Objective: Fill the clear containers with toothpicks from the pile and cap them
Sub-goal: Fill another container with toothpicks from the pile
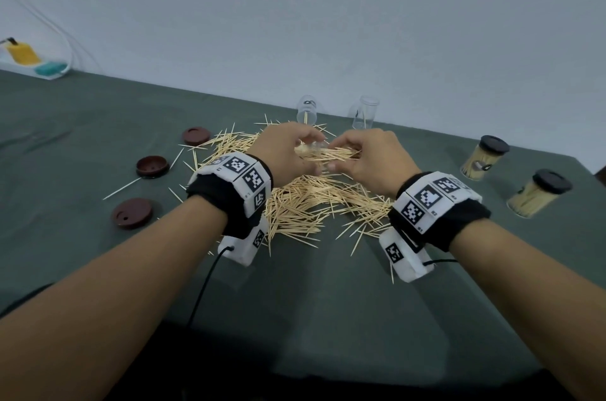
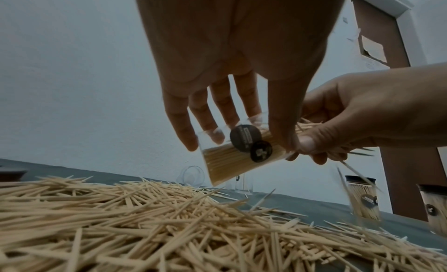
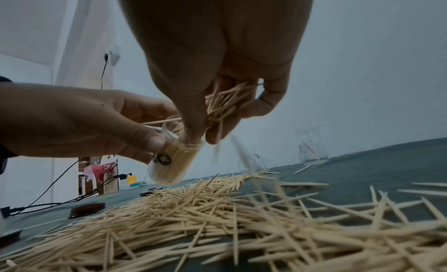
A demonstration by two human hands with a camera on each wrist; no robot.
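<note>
A loose pile of toothpicks (image 1: pixel 311 203) covers the middle of the green table (image 1: pixel 98 125). Above it my left hand (image 1: pixel 288 151) grips a clear container (image 2: pixel 225 165), tilted and partly filled with toothpicks, its mouth towards my right hand (image 1: pixel 364 154). That hand pinches a bundle of toothpicks (image 3: pixel 225 102) at the container's mouth (image 3: pixel 174 130). A few sticks fall blurred below it. Two more clear containers (image 1: pixel 306 110) (image 1: pixel 365 112) stand behind the pile, each with about one stick inside. Three brown caps (image 1: pixel 196 135) (image 1: pixel 152 166) (image 1: pixel 131 213) lie at the left.
Two filled, dark-capped containers (image 1: pixel 485 158) (image 1: pixel 537 194) stand at the right near the table's edge. A white tray with a yellow and a teal item (image 1: pixel 23 56) sits at the far left corner. The wall runs close behind the table. Cables trail from both wrists.
</note>
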